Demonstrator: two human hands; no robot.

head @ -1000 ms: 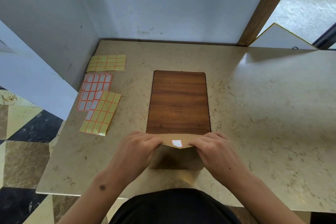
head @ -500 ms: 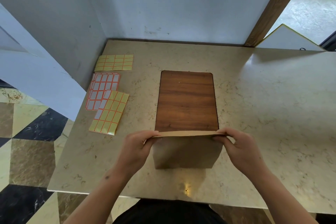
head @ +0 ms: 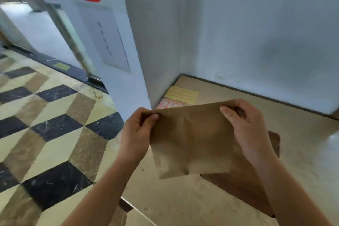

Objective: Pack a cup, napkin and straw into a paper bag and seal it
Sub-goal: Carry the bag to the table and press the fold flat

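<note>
A brown paper bag (head: 190, 139) hangs in the air above the table's left end, its top folded over. My left hand (head: 136, 134) pinches its upper left corner and my right hand (head: 247, 126) grips its upper right corner. The bag's bottom edge is clear of the table. Cup, napkin and straw are not visible; the bag's inside is hidden.
Below the bag lies a dark wooden board (head: 247, 189) on the beige marble table (head: 183, 202). Yellow sticker sheets (head: 181, 93) and an orange-edged sticker sheet (head: 168, 105) lie in the corner by the pale wall (head: 256, 33). To the left are a checkered floor (head: 45, 124) and a doorway.
Both hands lifted the bag off the table and carried it left. The view swung left, so the floor and doorway now show.
</note>
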